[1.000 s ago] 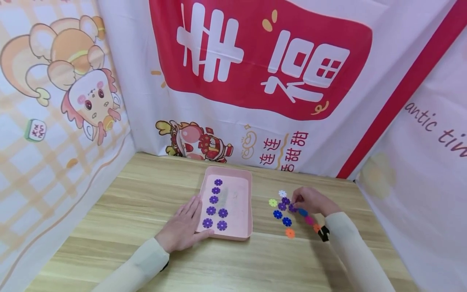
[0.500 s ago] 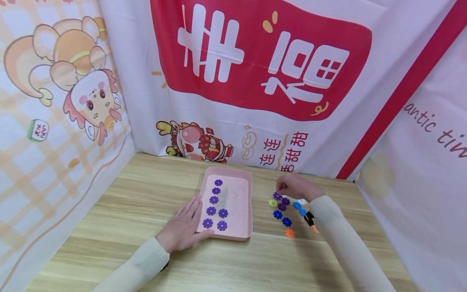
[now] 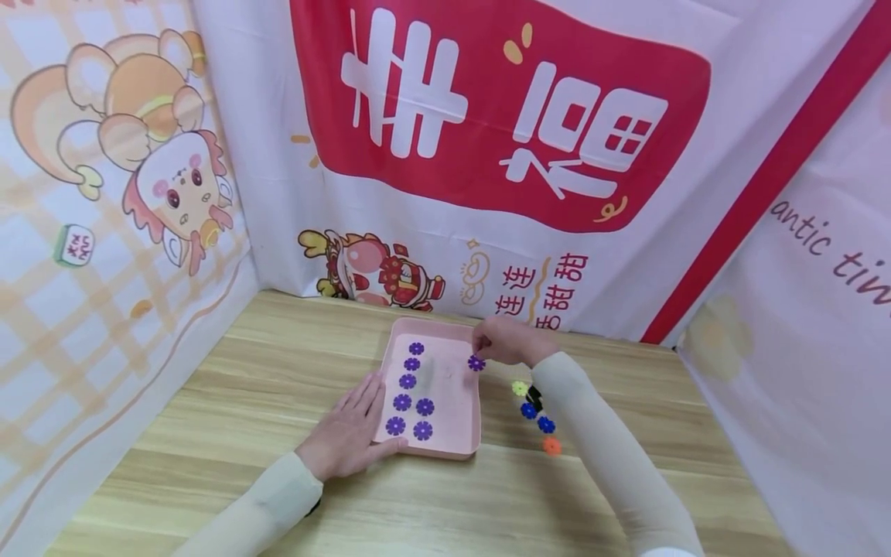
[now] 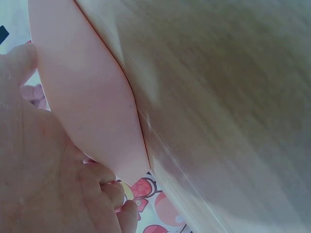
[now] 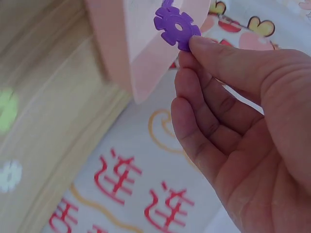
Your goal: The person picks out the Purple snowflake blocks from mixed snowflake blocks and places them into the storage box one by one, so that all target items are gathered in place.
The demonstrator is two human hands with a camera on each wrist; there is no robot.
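My right hand pinches a purple snowflake-shaped plastic disc between thumb and fingertips, over the right wall of the pink tray. In the right wrist view the notched disc is held at its edge, and a bit more purple shows above it; whether that is joined I cannot tell. My left hand lies with extended fingers along the tray's left wall, thumb at the near rim. Up close in the left wrist view, this hand touches the tray wall. Several purple discs lie inside the tray.
Right of the tray, a yellow-green disc, blue discs and an orange disc lie on the wooden table. The right sleeve hides other discs. Printed cloth hangs behind the table.
My right hand has moved left from the loose discs to the tray's right wall, carrying a purple disc. The left hand has stayed on the tray.
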